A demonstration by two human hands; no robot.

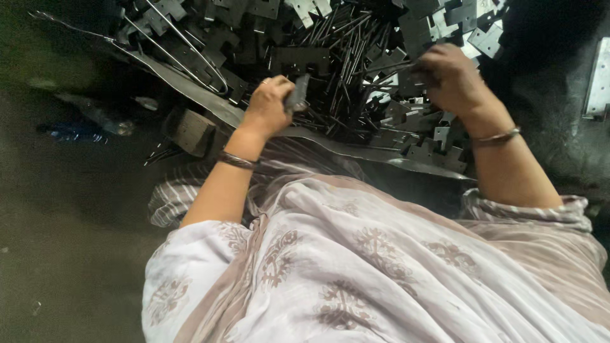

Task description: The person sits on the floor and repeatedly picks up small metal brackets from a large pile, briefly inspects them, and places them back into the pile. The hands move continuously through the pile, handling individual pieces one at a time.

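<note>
While the left hand [270, 105] grips a small plate [297, 94] at upper centre, the right hand [448, 76] closes on a rod [387, 66] in the pile [343, 57]; sharp edges could cut fingers, or the rod could snag.

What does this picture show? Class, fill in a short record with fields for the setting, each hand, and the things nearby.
Setting: a person in pale patterned cloth sits over a heap of dark metal plates and thin rods.
Left hand: closed on a small grey metal piece; bangle at the wrist.
Right hand: reaching into the heap, fingers among the plates; what it grips is unclear.
Nearby: a wooden block and a wire loop.
</note>
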